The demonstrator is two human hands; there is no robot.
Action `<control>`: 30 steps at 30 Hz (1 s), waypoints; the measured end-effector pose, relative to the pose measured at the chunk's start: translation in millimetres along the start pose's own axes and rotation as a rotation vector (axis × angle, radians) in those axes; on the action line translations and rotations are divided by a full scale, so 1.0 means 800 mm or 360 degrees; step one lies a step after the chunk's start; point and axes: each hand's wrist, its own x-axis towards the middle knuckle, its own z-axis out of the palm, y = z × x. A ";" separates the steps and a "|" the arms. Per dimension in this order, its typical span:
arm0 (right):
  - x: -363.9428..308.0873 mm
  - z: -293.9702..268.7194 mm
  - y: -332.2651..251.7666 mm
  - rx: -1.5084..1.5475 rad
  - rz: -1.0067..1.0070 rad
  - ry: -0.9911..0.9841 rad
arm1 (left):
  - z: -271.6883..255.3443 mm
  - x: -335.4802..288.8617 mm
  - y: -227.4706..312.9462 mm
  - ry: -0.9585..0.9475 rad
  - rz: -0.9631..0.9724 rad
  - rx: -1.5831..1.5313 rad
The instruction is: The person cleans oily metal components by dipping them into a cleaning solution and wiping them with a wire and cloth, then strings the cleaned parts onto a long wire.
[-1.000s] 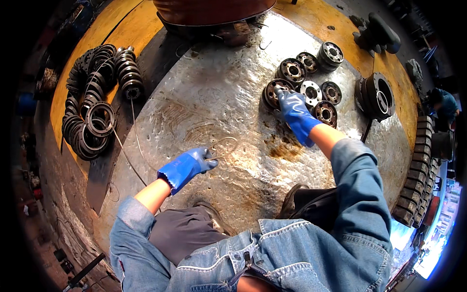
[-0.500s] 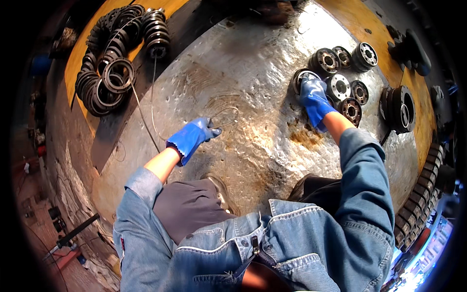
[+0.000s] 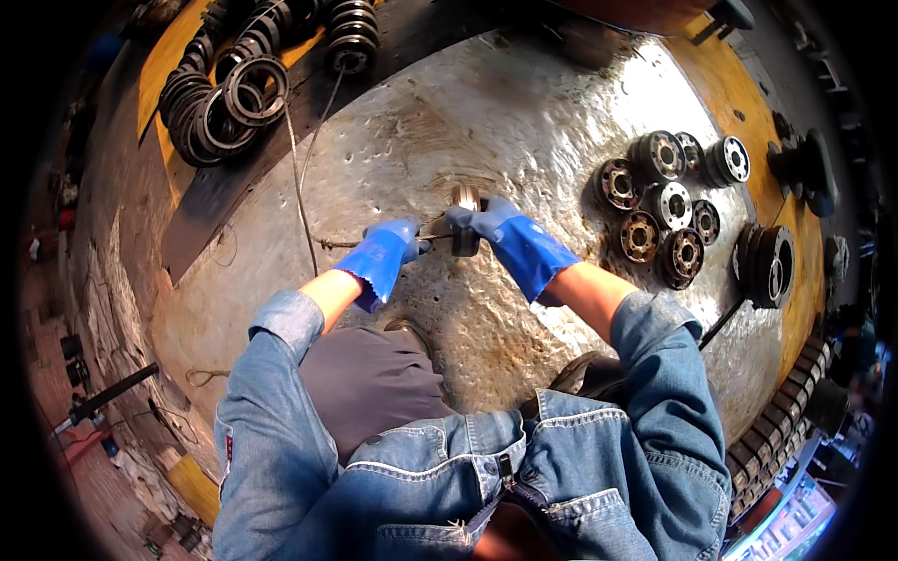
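My left hand [image 3: 385,251], in a blue rubber glove, is closed on a thin wire [image 3: 337,245] low over the worn metal floor plate. From it the wire bends back up toward the strung rings at upper left. My right hand [image 3: 505,229], gloved alike, grips a thick metal ring [image 3: 465,197] standing on edge in front of me. The wire end reaches the ring's middle between the two hands; whether it passes through is hidden by the fingers.
Rows of metal rings [image 3: 248,91] lie at upper left, with a ribbed stack [image 3: 353,39] beside them. Several loose hub-like discs [image 3: 674,206] sit to the right. Larger dark rings [image 3: 773,267] stand beyond them, near a treaded tyre [image 3: 781,411]. A rod [image 3: 117,391] lies at left.
My right hand has brought a ring from the group of discs at right to the middle, beside my left hand. The left hand still holds the wire. The view has shifted.
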 end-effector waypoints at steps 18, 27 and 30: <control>0.013 0.067 0.105 0.0921 0.0260 0.0551 | 0.058 0.064 0.034 -0.0263 0.0251 0.0036; -0.186 -0.086 -0.013 0.0265 -0.0150 -0.0133 | -0.030 -0.029 -0.012 0.0053 0.0426 -0.0887; -0.301 -0.064 -0.111 -0.0554 -0.0528 -0.0672 | -0.092 -0.098 0.015 0.0356 0.1177 0.0115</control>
